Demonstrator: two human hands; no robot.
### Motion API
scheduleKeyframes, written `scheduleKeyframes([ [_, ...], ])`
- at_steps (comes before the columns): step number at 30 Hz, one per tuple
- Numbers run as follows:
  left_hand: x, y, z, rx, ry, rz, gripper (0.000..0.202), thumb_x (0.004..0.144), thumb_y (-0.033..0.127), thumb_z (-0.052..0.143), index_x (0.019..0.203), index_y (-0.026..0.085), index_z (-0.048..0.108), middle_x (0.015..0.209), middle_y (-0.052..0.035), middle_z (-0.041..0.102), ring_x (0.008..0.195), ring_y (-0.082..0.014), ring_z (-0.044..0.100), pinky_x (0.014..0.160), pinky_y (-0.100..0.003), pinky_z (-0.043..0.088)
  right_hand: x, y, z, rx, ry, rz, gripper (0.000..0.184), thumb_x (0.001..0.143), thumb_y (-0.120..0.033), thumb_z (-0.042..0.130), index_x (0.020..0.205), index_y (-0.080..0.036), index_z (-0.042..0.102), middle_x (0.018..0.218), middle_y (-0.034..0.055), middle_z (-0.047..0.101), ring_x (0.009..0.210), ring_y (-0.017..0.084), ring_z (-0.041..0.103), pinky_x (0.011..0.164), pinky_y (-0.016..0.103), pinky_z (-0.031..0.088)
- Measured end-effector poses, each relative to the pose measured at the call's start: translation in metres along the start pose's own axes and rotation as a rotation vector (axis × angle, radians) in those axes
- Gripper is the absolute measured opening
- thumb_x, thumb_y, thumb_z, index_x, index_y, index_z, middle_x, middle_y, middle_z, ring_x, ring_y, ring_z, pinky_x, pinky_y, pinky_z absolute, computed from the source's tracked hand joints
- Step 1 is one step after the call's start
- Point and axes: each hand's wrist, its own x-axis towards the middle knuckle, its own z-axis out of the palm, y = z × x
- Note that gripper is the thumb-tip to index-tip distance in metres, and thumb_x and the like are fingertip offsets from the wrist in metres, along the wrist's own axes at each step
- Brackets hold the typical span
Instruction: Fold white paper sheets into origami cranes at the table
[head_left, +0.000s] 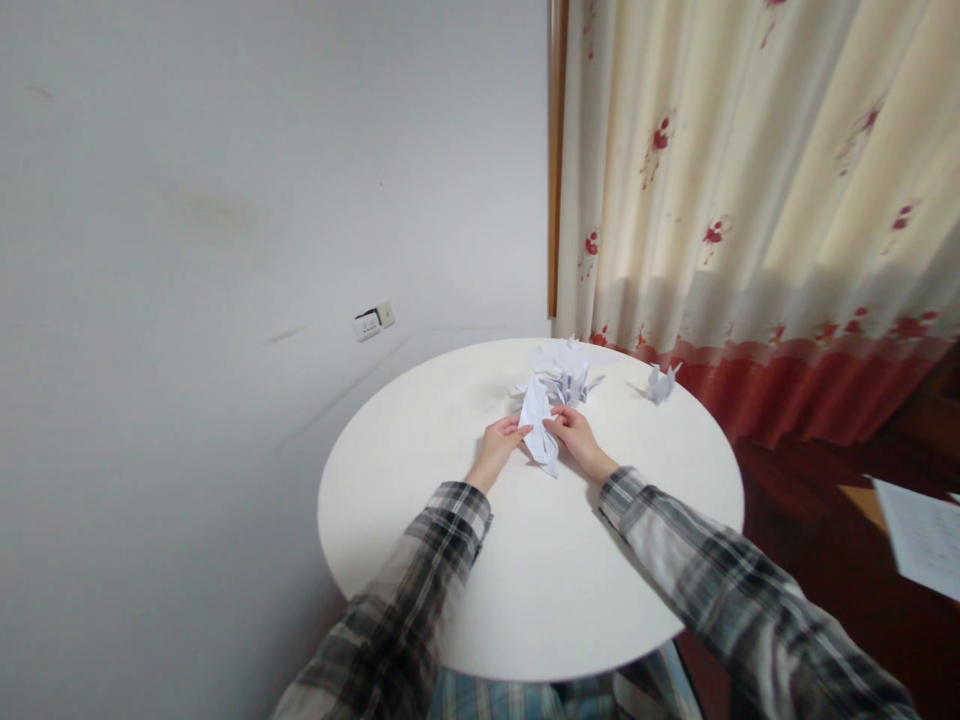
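Observation:
Between my two hands is a folded white paper (536,418), long and pointed, held just above the round white table. My left hand (501,446) pinches its left edge between thumb and fingers. On the opposite edge, my right hand (579,440) grips it the same way. Right behind the held piece lies a cluster of folded white paper pieces (574,378) with pointed tips. A single folded paper figure (661,383) stands apart from them, to the right. The finer folds of the held paper are too small to make out.
The white round table (420,540) stands close to the grey-white wall (187,300), which carries a socket (367,325). A cream and red curtain (750,200) hangs behind its right side. Printed sheets (922,535) lie at the far right, over the dark floor.

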Motion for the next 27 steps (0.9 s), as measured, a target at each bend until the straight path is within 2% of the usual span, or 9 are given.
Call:
scheduleKeyframes([
  [4, 0.002, -0.002, 0.001, 0.008, -0.035, -0.010, 0.040, 0.048, 0.033, 0.079, 0.077, 0.010, 0.065, 0.079, -0.0078, 0.070, 0.069, -0.0169, 0.063, 0.074, -0.031, 0.048, 0.002, 0.006, -0.002, -0.047, 0.011, -0.039, 0.029, 0.059, -0.039, 0.065, 0.075, -0.016, 0.056, 0.046, -0.0098, 0.035, 0.042, 0.007, 0.030, 0.043, 0.021, 0.023],
  [10, 0.003, -0.005, 0.000, -0.003, -0.068, -0.001, 0.041, 0.052, 0.034, 0.077, 0.083, 0.010, 0.067, 0.084, -0.0090, 0.070, 0.074, -0.0189, 0.063, 0.076, -0.033, 0.048, 0.001, 0.010, -0.005, -0.246, 0.058, -0.208, 0.026, 0.066, -0.035, 0.060, 0.085, -0.017, 0.059, 0.052, -0.0069, 0.043, 0.049, 0.010, 0.040, 0.049, 0.023, 0.033],
  [16, 0.006, -0.008, -0.002, -0.017, -0.017, 0.032, 0.038, 0.054, 0.033, 0.075, 0.083, 0.009, 0.066, 0.083, -0.0096, 0.070, 0.072, -0.0181, 0.063, 0.073, -0.032, 0.048, -0.003, 0.003, -0.006, -0.413, 0.054, -0.385, 0.019, 0.071, -0.025, 0.054, 0.084, -0.018, 0.065, 0.080, 0.0043, 0.058, 0.069, 0.015, 0.053, 0.062, 0.028, 0.043],
  [22, 0.005, -0.006, -0.002, -0.017, -0.003, 0.029, 0.037, 0.053, 0.033, 0.076, 0.081, 0.010, 0.066, 0.077, -0.0074, 0.070, 0.070, -0.0171, 0.063, 0.072, -0.030, 0.048, -0.006, 0.000, -0.002, -0.391, -0.022, -0.362, 0.019, 0.070, -0.027, 0.059, 0.085, -0.019, 0.067, 0.089, 0.0065, 0.060, 0.078, 0.017, 0.056, 0.062, 0.028, 0.047],
  [27, 0.002, -0.003, -0.001, -0.007, 0.006, 0.025, 0.036, 0.054, 0.032, 0.076, 0.081, 0.011, 0.066, 0.074, -0.0062, 0.070, 0.067, -0.0159, 0.062, 0.070, -0.029, 0.048, -0.007, -0.002, -0.002, -0.390, -0.033, -0.358, 0.019, 0.069, -0.025, 0.060, 0.086, -0.019, 0.067, 0.090, 0.0062, 0.061, 0.078, 0.016, 0.057, 0.063, 0.028, 0.048],
])
